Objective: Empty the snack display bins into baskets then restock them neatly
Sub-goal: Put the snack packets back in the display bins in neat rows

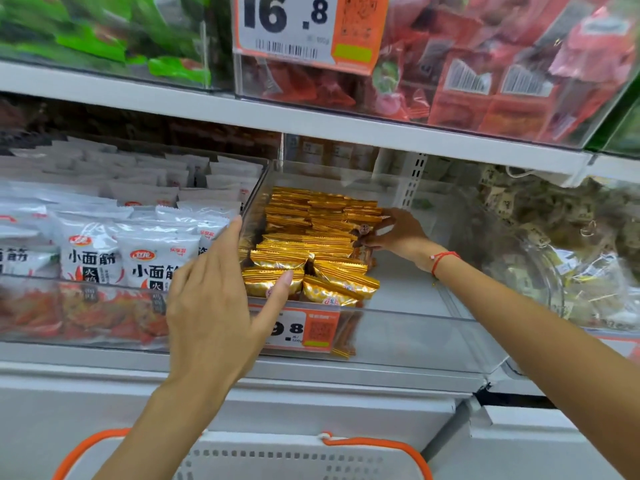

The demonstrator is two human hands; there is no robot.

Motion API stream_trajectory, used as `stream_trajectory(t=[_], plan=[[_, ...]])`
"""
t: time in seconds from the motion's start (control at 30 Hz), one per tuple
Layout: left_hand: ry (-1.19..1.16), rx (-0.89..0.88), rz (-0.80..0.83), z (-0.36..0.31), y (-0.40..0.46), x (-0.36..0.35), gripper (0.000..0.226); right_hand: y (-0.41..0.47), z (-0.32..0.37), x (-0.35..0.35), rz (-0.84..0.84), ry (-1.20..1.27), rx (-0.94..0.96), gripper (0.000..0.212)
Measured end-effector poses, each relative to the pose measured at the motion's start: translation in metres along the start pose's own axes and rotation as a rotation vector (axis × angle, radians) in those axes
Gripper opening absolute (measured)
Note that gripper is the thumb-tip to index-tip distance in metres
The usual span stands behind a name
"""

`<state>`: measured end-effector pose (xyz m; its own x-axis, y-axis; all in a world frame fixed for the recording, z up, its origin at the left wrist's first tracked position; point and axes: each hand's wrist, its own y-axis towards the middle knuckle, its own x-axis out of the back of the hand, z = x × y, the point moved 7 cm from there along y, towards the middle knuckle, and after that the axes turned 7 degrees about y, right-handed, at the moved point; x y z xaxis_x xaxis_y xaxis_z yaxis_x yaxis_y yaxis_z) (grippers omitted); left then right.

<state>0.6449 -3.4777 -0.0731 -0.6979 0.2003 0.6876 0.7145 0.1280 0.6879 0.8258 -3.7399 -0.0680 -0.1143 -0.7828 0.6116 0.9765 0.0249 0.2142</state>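
Nearest, an orange-handled basket (242,459); above it the left hand (214,299) hovers spread over the clear bin (415,327) of gold snack packets (311,251), whose far right edge the right hand (398,233) pinches

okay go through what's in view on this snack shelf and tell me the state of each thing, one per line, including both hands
Clear bin: left part filled, right part bare.
Gold packets: stacked in rows in that bin.
White packets: neighbouring bin on the left, full.
Left hand: fingers straight, raised in front of the bin, holding nothing.
Right hand: inside the bin, fingers on the stack's right side.
Basket: below the shelf, contents not visible.
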Motion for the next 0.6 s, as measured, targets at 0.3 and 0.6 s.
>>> stream_trajectory(t=[0.3,0.6], plan=[[-0.037,-0.031,-0.029,-0.003,0.002,0.006,0.076,-0.052,0.015,0.033,0.106,-0.193,-0.057,0.071],[-0.211,-0.110,-0.015,0.000,-0.022,0.032,0.057,-0.195,0.118,0.008,0.078,-0.136,0.428,0.019]])
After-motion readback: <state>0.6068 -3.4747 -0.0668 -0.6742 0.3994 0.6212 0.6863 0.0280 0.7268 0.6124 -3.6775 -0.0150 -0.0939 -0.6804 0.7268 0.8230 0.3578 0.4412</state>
